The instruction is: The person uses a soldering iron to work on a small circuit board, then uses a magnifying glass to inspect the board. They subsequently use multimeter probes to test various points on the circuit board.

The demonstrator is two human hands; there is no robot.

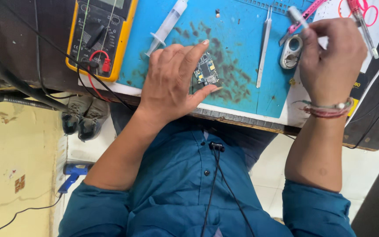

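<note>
Blue work mat (237, 26) underlies both hands: left hand (172, 83) pinches a small circuit board (206, 72) between finger and thumb; right hand (332, 57), well apart rightward, grips a white pen-like tool (297, 16).

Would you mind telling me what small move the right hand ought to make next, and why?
Probably bring the right hand with its thin white tool left and down toward the small circuit board. The left hand already steadies the board between finger and thumb on the blue mat, while the tool is raised well away from it, near the tweezers.
</note>
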